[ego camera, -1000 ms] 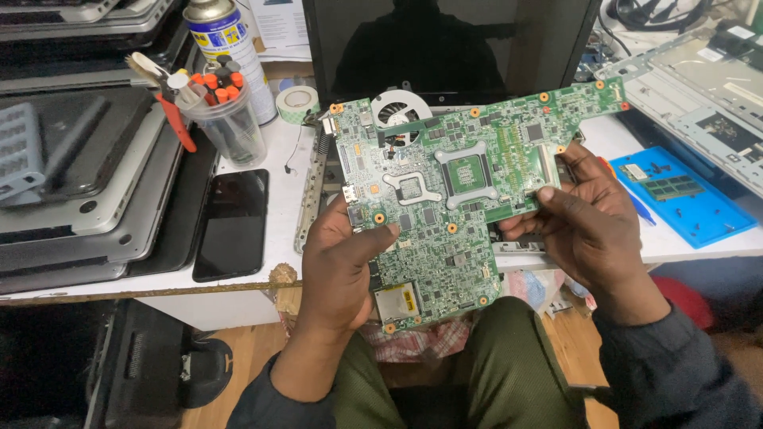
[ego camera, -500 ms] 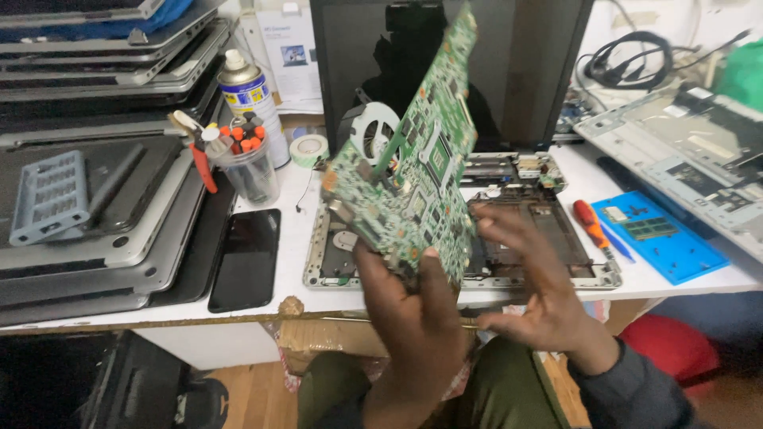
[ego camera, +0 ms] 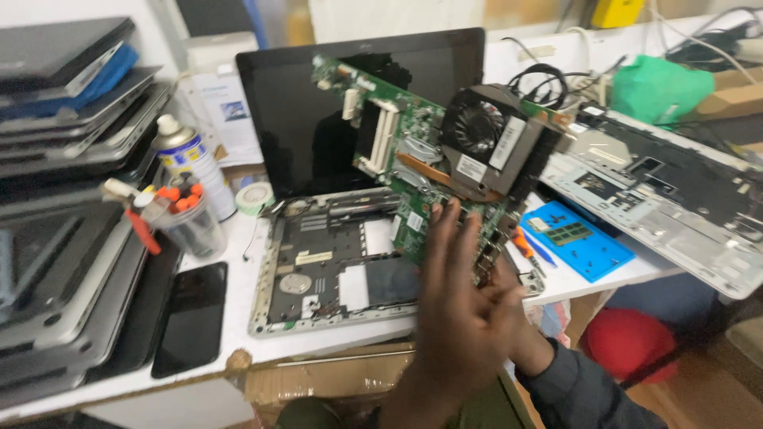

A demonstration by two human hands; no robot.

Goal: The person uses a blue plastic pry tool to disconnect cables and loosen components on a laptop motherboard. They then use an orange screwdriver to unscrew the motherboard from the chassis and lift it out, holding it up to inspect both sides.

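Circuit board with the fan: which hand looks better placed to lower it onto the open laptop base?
Right, probably. The right hand sits at the circuit board's lower edge, seemingly carrying it; the left hand is spread open and blurred before it, above the laptop base.

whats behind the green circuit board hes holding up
Behind the green circuit board stands the dark laptop screen, partly covered. The opened laptop base lies below; its right part is hidden.

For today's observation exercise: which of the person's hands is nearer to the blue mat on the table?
Right. The right hand, mostly hidden behind the left, sits under the circuit board just left of the blue mat. The left hand is farther left, fingers spread against the board.
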